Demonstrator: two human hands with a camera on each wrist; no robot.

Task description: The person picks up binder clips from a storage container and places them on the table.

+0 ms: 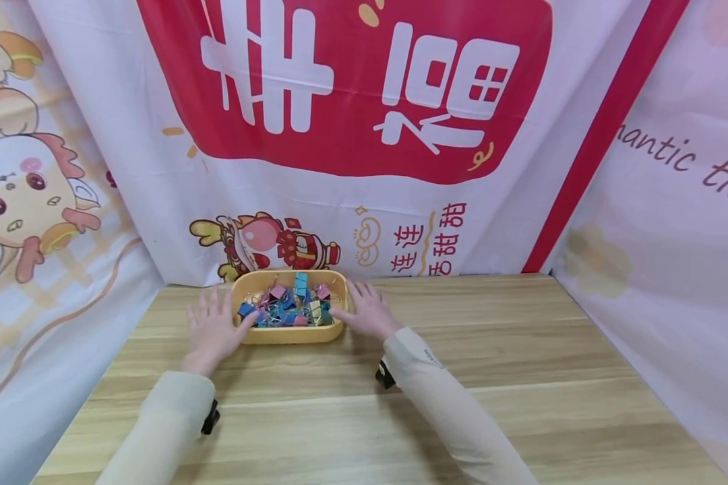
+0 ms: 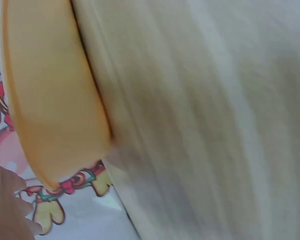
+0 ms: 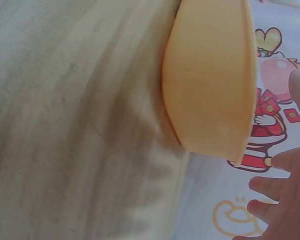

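Observation:
A yellow oval-ended box [image 1: 294, 335] stands at the back of the table, filled with coloured binder clips [image 1: 300, 284] in blue, pink, pale yellow and teal. My left hand [image 1: 211, 331] is beside its left end, fingers spread and straight, thumb toward the front rim. On the opposite side, my right hand [image 1: 371, 315] has its fingers extended past the right end, and its thumb overlaps the rim. The left wrist view catches the box's outer wall [image 2: 52, 95] with fingers at the left edge. In the right wrist view, straight fingers [image 3: 267, 187] lie beyond the box's end.
The wood-grain table [image 1: 315, 411] extends in front of the box and to the right. Behind the box hangs a white cloth [image 1: 364, 192] with red print. Printed cloths also flank the table on the left [image 1: 115, 303] and right [image 1: 661, 269].

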